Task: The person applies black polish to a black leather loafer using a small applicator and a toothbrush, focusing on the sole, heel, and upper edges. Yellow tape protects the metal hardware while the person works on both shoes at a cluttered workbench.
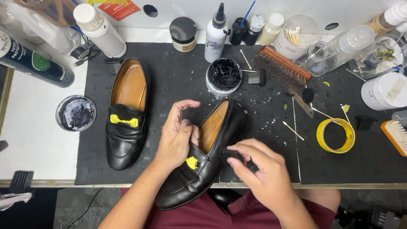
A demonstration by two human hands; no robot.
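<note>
My left hand (177,136) grips a black loafer (201,160) by its opening, thumb inside against the tan lining. The shoe tilts over the table's front edge, with a bit of yellow tape on its buckle. My right hand (260,167) pinches a small black applicator (232,153) against the shoe's right side. A second black loafer (126,113), its buckle also covered in yellow, lies flat on the mat to the left. An open jar of black polish (224,76) stands just behind the held shoe.
A black work mat (183,78) covers the table. On it lie a wooden horsehair brush (281,67), a yellow tape roll (335,135), cotton swabs, a small orange-backed brush (400,138), bottles and jars along the back. The jar lid (76,113) and a dark spray can (22,56) sit left.
</note>
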